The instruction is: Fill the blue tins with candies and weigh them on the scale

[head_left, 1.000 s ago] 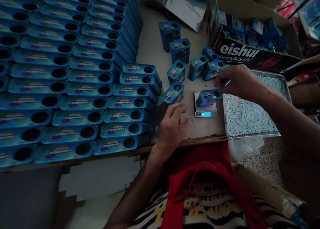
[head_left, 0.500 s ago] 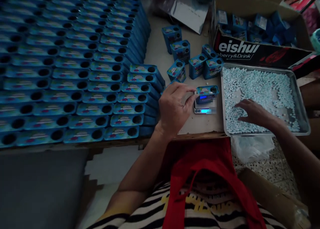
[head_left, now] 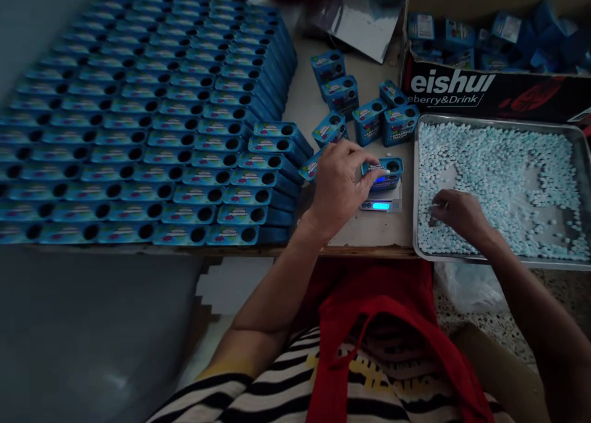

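A small blue candy box (head_left: 393, 166) with a dark round hole in its top stands on a small digital scale (head_left: 369, 205) with a lit display. My left hand (head_left: 339, 189) grips the box's left end between thumb and fingers. To the right, my right hand (head_left: 464, 217) reaches down into a metal tray (head_left: 417, 232) of pale blue and white candies (head_left: 498, 164). Its fingers are drawn together at the candies; what is between them is mostly hidden. Another blue box lies tilted just behind my left hand, partly covered by it.
Rows of blue boxes (head_left: 152, 158) fill the table's left side. Several loose boxes (head_left: 369, 121) stand behind the scale. A black-printed carton (head_left: 452, 90) with more boxes is behind the tray. The table's front edge (head_left: 369, 252) runs close to my red apron (head_left: 378, 287).
My right hand has closed its spread fingers down among the candies. My left hand has moved right, onto the box on the scale. The camera view has shifted slightly.
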`<action>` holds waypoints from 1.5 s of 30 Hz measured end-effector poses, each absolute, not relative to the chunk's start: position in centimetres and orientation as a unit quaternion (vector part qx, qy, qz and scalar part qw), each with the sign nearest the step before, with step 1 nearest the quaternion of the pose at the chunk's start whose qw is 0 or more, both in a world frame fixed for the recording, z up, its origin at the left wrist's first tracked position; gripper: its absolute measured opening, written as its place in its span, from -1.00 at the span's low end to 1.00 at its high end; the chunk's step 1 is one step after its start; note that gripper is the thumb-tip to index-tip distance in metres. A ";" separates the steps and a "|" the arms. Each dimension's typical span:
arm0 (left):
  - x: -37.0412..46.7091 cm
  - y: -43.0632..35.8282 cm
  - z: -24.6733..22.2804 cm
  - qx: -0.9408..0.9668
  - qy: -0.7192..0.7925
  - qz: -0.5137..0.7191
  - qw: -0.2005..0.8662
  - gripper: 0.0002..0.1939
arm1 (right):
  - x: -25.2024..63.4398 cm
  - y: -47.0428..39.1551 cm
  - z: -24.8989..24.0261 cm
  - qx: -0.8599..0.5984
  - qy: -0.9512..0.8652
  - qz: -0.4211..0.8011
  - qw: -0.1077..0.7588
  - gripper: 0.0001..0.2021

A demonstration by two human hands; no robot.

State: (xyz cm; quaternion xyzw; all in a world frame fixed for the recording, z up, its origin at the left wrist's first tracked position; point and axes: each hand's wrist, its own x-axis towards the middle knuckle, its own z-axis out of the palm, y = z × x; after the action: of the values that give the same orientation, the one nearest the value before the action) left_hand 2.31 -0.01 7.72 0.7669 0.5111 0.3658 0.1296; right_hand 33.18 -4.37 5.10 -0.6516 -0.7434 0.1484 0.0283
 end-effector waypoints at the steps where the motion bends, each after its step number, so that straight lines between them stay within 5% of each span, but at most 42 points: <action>1: 2.4 0.1 7.7 0.767 0.515 0.358 0.133 -0.91 | 33.8 -4.1 5.1 -0.658 -0.730 0.170 0.071 -0.87; 5: 2.7 0.6 7.5 0.772 0.515 0.344 0.141 -0.89 | 35.7 -3.8 5.4 -0.674 -0.678 0.227 0.185 -0.84; 14: 3.3 1.5 7.0 0.788 0.491 0.345 0.140 -0.97 | 35.7 -2.9 3.8 -0.710 -0.612 0.235 0.256 -0.75; 20: 4.5 2.4 8.0 0.795 0.501 0.315 0.133 -0.85 | 36.9 -2.9 2.7 -0.699 -0.650 0.184 0.233 -0.80; 25: 4.2 3.1 9.2 0.857 0.447 0.196 0.166 -0.42 | 37.9 -3.7 1.2 -0.684 -0.682 0.156 0.206 -0.77; 29: 2.1 5.2 13.2 0.874 0.443 0.125 0.152 -0.66 | 38.0 -4.0 0.4 -0.663 -0.717 0.116 0.183 -0.74; 33: -3.8 9.7 18.5 0.818 0.523 0.235 0.051 -0.57 | 37.8 -4.0 0.3 -0.658 -0.729 0.094 0.163 -0.74; 36: -8.7 13.6 18.6 0.796 0.576 0.188 0.014 -0.51 | 37.6 -3.9 0.3 -0.656 -0.735 0.080 0.152 -0.75; 45: -14.8 17.2 11.0 0.802 0.546 0.041 0.240 -0.59 | 37.7 -3.1 0.0 -0.650 -0.739 0.093 0.148 -0.75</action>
State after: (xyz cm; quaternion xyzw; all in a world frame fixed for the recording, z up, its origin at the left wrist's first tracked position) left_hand -14.85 17.20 11.05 0.8016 0.5461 0.0406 0.2398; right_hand 37.73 -3.15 -0.01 -0.6502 -0.7393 0.0934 0.1483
